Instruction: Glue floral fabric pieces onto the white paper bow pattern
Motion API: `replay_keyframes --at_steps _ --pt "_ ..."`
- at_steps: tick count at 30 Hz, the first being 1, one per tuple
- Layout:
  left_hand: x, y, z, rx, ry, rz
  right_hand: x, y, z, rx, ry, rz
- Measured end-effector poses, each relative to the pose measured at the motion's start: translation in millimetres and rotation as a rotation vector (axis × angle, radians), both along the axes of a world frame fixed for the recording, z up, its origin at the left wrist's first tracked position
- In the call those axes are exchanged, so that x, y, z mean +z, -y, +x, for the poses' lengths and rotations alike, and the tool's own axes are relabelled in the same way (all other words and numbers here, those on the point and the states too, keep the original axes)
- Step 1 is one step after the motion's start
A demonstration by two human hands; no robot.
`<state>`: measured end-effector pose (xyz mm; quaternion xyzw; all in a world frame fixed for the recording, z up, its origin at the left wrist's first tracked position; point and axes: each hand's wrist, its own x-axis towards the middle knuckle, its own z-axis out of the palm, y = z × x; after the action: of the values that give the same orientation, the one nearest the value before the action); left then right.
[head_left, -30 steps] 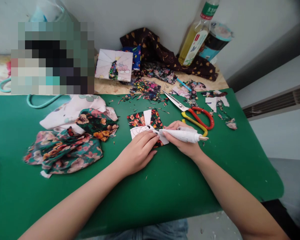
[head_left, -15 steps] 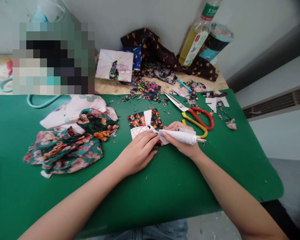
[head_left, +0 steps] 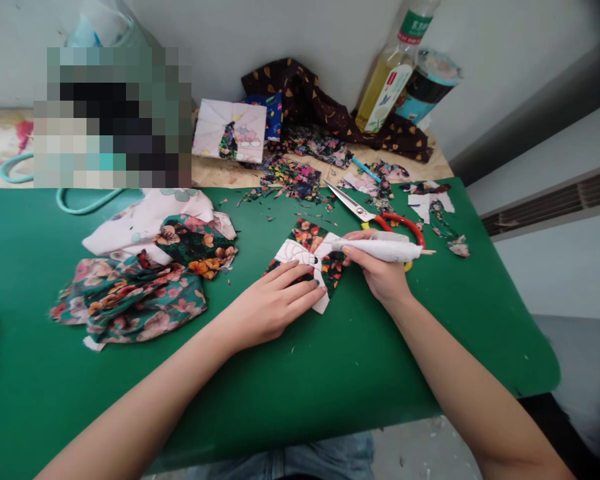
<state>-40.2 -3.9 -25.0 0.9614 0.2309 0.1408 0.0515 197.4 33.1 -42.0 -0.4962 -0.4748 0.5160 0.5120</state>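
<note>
Spanning most of the view, the green table top (head_left: 330, 373) carries the work. A heap of floral and white cloth (head_left: 145, 293) lies at left. The left hand (head_left: 267, 303) rests flat, fingers slightly apart, on the patchwork square (head_left: 305, 252); the right hand (head_left: 377, 270) has its fingers clamped around a white roll (head_left: 387, 248). Scissors (head_left: 375, 215) lie just beyond the right hand, out of use. The patchwork square sits on the table between the hands; floral and white pieces cover its visible face and meet near the middle, so assembly appears well advanced. The portion under the left fingers is hidden, and whether every piece is fixed cannot be told. The roll's tip is at the white strip on the far right, suggesting that area is unfinished. Small fabric scraps (head_left: 293, 177) farther back indicate cutting is probably largely done.
</note>
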Motion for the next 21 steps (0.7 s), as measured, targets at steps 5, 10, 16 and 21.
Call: replay_keyframes --at_steps 5,10,16,21 --pt "4.0 3.7 1.8 0.025 -0.007 -0.098 1.4 1.1 2.4 -0.011 0.019 0.029" --pt "2.3 11.0 14.4 0.135 0.055 -0.061 2.2 1.5 2.2 -0.028 0.136 0.071" --pt "-2.7 13.2 21.0 0.208 0.061 0.026 9.6 3.7 -3.9 -0.082 0.229 0.145" --pt "-5.4 11.9 17.2 0.221 0.073 0.031 9.2 6.4 -8.5 -0.132 0.263 0.153"
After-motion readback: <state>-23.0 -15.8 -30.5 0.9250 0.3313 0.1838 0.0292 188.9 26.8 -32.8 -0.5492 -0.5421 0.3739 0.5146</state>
